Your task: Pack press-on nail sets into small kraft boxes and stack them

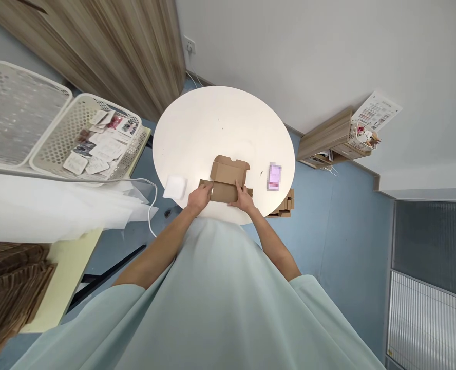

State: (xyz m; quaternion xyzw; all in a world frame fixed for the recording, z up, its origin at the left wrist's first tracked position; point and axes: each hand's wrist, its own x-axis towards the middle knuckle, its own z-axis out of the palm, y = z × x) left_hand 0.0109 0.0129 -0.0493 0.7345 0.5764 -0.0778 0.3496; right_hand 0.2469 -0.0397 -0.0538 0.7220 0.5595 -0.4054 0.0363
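A brown cardboard box (230,172), partly unfolded with its lid flap spread away from me, lies near the front of the round white table (220,118). My left hand (200,199) pinches the side flap at its left. On the right side, my right hand (244,199) grips the box edge, its thumb lying over the cardboard and some fingers hidden. Just left of my left hand rests a white, soft-looking square sheet or pouch (175,187). A blurred pink and purple item (274,177) lies to the right of the box.
Left of the table, a white perforated basket (85,103) holds cards and packets. White sheets (51,205), brown folded paper (12,288) and a white cable (151,205) are beside it. More cardboard boxes (285,205) sit below the table's right edge. A wooden cabinet (326,134) stands by the wall.
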